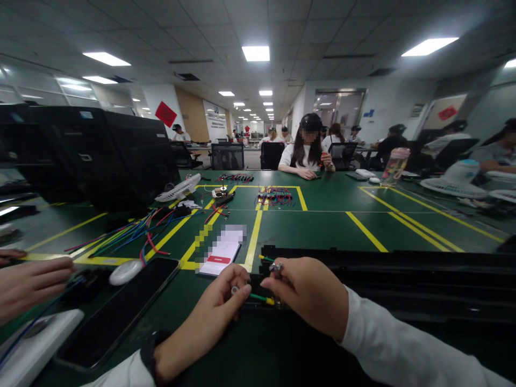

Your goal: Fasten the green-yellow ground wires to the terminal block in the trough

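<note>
My left hand point(209, 312) is closed in a pinch on a green and yellow wire point(260, 297) that ends in a small metal ring terminal. My right hand point(308, 295) is closed on a small metal part point(276, 265) just above that wire. Both hands meet over the left end of a long black slotted rail point(382, 269) that lies across the green table point(314, 226). Another green-yellow wire end point(264, 258) pokes from the rail beside my right fingers.
A black phone point(116, 312) and a white oval object point(126, 272) lie left of my hands, next to a card point(221, 251). Loose coloured wires point(129, 234) spread at left. Another person's hand point(30, 285) holds wires at the far left. A person sits across the table.
</note>
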Available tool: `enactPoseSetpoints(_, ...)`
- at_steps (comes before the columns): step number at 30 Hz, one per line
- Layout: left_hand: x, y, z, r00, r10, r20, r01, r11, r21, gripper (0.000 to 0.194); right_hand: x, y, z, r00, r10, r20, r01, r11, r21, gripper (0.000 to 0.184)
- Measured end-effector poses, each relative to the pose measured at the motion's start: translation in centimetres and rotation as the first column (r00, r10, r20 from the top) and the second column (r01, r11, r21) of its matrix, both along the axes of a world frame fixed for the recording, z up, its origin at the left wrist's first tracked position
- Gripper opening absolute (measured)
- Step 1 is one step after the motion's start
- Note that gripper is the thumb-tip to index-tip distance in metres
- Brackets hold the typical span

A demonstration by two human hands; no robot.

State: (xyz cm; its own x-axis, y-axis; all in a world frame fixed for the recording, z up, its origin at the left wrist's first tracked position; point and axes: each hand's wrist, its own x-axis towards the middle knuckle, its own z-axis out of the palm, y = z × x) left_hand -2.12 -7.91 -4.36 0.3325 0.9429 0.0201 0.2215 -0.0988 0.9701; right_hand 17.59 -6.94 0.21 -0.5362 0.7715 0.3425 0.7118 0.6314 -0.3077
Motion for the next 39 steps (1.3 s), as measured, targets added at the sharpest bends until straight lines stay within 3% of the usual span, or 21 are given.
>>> enactPoseSetpoints(8, -0.2, 0.1, -0.2, 1.000, -0.005, -0.003, 0.005, 1.000, 0.009, 0.016, 0.4, 0.0, 0.9, 1.000, -0.021, -0.020, 0.020, 0.998, -0.064, 0.027)
enactPoseSetpoints(18, -0.3, 0.1, -0.5, 1.000, -0.010, 0.010, 0.010, 1.000, 0.018, 0.015, 0.1, -0.3, 0.7, 0.999, -0.030, -0.028, 0.027, 0.994, -0.109, 0.026)
enactPoseSetpoints(27, -0.1, -0.1, 0.1, 1.000, 0.001, -0.004, -0.001, 1.000, 0.008, 0.015, 0.6, -0.3, 1.0, 0.999, 0.038, -0.031, -0.043, 0.988, -0.151, 0.018)
enactPoseSetpoints(34, -0.1, 0.0, -0.1, 1.000, -0.005, 0.018, 0.004, 1.000, 0.015, 0.015, 1.1, -0.2, 2.0, 0.994, 0.105, -0.035, -0.110, 0.970, -0.217, 0.015)
enactPoseSetpoints(39, 0.0, 0.0, 0.1, 1.000, 0.004, 0.025, -0.004, 1.000, 0.007, 0.015, 1.5, -0.2, 3.1, 0.994, 0.069, -0.085, -0.084, 0.978, -0.191, 0.017)
